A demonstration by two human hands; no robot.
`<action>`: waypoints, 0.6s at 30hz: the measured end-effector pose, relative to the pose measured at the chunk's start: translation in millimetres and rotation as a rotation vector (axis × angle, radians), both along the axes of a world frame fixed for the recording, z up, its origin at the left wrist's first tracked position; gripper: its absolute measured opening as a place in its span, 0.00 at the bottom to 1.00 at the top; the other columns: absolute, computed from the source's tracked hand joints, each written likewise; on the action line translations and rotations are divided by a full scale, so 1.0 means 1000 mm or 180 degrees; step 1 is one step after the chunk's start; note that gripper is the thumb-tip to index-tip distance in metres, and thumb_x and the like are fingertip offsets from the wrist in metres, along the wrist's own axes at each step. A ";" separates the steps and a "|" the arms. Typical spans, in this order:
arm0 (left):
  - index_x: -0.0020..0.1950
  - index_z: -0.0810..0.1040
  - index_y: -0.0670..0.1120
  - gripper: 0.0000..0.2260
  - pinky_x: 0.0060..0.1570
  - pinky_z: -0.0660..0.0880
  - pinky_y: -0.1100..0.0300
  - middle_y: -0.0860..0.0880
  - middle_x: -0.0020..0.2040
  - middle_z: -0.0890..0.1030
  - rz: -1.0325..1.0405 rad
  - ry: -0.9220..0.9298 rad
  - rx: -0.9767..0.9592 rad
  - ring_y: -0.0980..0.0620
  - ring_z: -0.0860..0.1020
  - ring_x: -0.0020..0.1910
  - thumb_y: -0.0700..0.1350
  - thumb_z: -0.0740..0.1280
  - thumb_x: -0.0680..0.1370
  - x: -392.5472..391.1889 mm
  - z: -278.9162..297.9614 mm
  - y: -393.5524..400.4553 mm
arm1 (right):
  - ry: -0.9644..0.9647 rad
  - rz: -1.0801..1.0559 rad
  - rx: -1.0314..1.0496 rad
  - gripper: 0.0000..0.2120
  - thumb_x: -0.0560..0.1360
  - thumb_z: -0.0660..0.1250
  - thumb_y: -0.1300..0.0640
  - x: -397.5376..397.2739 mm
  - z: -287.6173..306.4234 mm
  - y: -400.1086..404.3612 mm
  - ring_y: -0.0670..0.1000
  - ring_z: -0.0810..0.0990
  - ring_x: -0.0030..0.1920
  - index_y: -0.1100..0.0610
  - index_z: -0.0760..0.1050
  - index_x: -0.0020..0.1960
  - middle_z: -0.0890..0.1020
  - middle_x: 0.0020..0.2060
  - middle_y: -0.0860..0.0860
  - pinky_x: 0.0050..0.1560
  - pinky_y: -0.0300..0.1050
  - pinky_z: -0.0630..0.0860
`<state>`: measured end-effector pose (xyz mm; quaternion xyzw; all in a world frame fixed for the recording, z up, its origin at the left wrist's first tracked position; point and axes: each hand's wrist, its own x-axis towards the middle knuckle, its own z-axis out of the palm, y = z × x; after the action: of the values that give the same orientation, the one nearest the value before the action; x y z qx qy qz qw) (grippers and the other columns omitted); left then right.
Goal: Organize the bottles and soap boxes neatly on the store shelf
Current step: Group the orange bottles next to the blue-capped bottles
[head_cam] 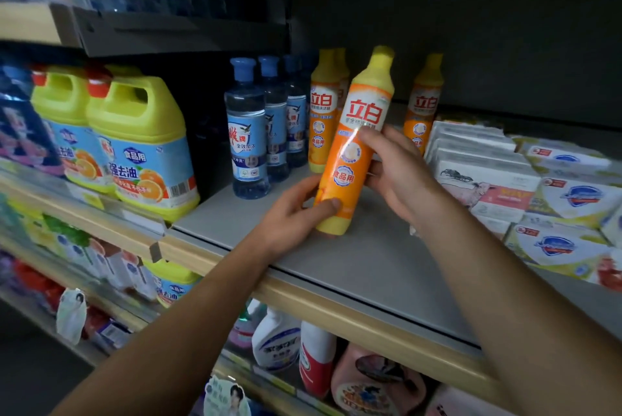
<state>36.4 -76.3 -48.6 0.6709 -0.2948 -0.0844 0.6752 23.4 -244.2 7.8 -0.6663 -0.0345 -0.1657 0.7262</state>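
A tall orange and yellow dish-soap bottle (pixel 356 143) stands tilted on the grey shelf (pixel 353 267), its base on the shelf surface. My left hand (pixel 296 213) grips its lower part, thumb across the front. My right hand (pixel 400 173) holds its middle from the right, fingers curled round the label. Behind it stand two more orange bottles, one to the left (pixel 323 109) and one to the right (pixel 422 102). Clear blue-capped bottles (pixel 249 132) line up in a row to the left. Stacked soap boxes (pixel 488 176) fill the right side.
Large yellow-green jugs (pixel 141 143) with red caps stand at the left on the neighbouring shelf. Soap packs with blue shield logos (pixel 565 213) lie at the far right. A lower shelf holds spray bottles (pixel 277 338) and other cleaners. A dark shelf hangs overhead.
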 end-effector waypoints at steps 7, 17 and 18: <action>0.67 0.72 0.51 0.27 0.41 0.80 0.56 0.51 0.55 0.79 0.0456 0.0050 0.0098 0.54 0.81 0.47 0.49 0.70 0.68 0.006 -0.002 -0.001 | 0.0132 -0.0154 0.0602 0.20 0.71 0.74 0.52 0.021 -0.011 0.004 0.53 0.85 0.51 0.54 0.74 0.60 0.85 0.51 0.51 0.47 0.53 0.82; 0.59 0.69 0.53 0.26 0.45 0.75 0.67 0.55 0.55 0.75 0.1327 -0.1098 0.0640 0.58 0.76 0.51 0.54 0.78 0.67 0.014 -0.014 0.001 | -0.0449 -0.0904 -0.0378 0.28 0.60 0.70 0.33 0.015 -0.024 0.010 0.32 0.80 0.44 0.39 0.64 0.55 0.78 0.49 0.39 0.35 0.29 0.76; 0.59 0.71 0.52 0.24 0.42 0.77 0.66 0.55 0.54 0.76 0.1122 -0.0883 0.0473 0.58 0.78 0.50 0.55 0.76 0.68 0.012 -0.012 0.001 | -0.0458 -0.0805 -0.0298 0.27 0.62 0.70 0.34 0.013 -0.025 0.008 0.34 0.81 0.46 0.39 0.64 0.55 0.78 0.51 0.39 0.38 0.31 0.78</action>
<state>48.2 -75.0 -60.9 0.7650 -0.2561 0.1064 0.5813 36.7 -236.4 -17.0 -0.6849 -0.0100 -0.3015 0.6633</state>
